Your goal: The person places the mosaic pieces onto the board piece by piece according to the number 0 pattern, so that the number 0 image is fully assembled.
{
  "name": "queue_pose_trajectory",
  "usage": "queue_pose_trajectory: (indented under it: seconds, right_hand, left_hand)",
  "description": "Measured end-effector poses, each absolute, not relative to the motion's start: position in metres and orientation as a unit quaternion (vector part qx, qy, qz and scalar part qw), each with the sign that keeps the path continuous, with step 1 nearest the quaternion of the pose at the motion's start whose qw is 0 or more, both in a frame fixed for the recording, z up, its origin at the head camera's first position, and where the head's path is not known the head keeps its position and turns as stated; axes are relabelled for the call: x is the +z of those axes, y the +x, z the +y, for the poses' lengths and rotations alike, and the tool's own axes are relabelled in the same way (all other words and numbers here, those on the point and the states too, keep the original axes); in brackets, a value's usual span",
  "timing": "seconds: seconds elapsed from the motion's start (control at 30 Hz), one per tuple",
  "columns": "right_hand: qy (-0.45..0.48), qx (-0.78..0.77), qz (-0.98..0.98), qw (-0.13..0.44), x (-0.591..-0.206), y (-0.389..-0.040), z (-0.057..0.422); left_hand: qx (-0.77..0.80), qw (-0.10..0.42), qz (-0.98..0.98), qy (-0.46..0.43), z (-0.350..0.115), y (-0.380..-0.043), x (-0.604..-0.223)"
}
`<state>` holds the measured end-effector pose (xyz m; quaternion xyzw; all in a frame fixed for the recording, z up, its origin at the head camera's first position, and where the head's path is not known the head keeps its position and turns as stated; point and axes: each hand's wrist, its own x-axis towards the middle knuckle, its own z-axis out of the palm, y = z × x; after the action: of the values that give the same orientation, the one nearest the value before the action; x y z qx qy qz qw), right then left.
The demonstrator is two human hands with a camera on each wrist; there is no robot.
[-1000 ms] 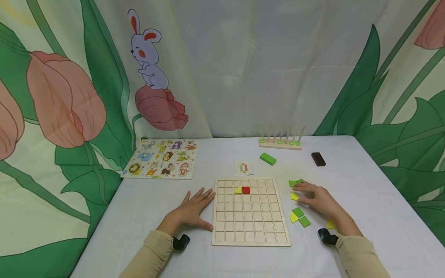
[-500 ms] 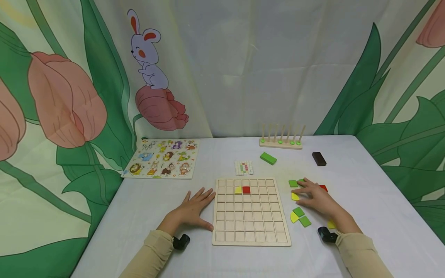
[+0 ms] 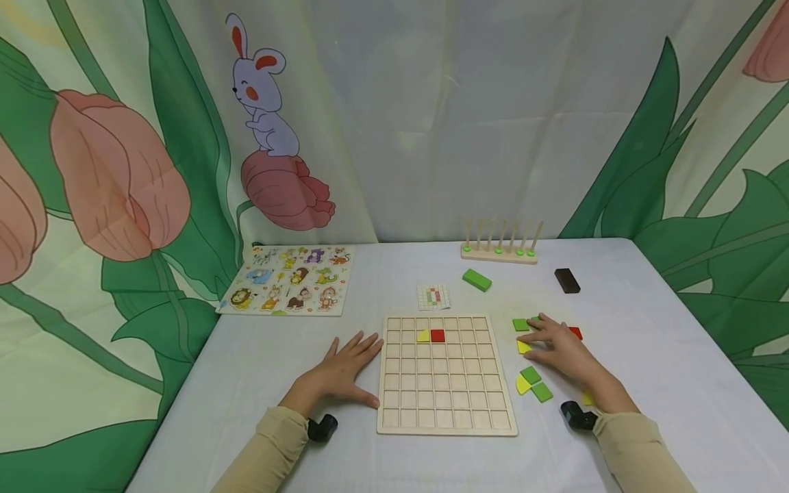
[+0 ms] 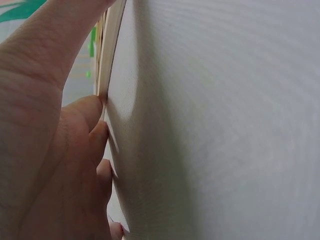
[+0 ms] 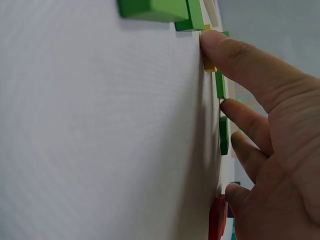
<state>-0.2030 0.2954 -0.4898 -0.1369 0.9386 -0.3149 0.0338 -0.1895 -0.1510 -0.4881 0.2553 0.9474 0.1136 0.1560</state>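
My left hand lies flat with spread fingers at the left edge of the wooden grid board; its thumb tip and a fingertip touch the edge. On the board's upper part sit a yellow tile and a red tile side by side. To the right of the board, my right hand hovers low over loose tiles, fingers spread. Its thumb touches a yellow tile in the right wrist view. Its other fingertips are near green tiles, one partly hidden. Another red tile lies beyond the knuckles.
Nearer me are two green tiles and a yellow quarter-round tile. Behind the board lie a small pattern card, a green block and a dark block. A peg rack and an animal puzzle board stand farther back.
My right hand has shifted slightly and its fingers have spread a little, uncovering the red tile behind it. The left hand stays in place.
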Motion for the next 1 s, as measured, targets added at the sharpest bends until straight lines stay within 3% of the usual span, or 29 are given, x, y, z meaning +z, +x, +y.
queue_pose_trajectory:
  seconds: [1.0]
  right_hand:
    - [-0.130, -0.325, 0.937, 0.013, -0.4890, -0.2036, 0.2934]
  left_hand:
    - [0.120, 0.160, 0.945, 0.260, -0.1512, -0.1892, -0.4862]
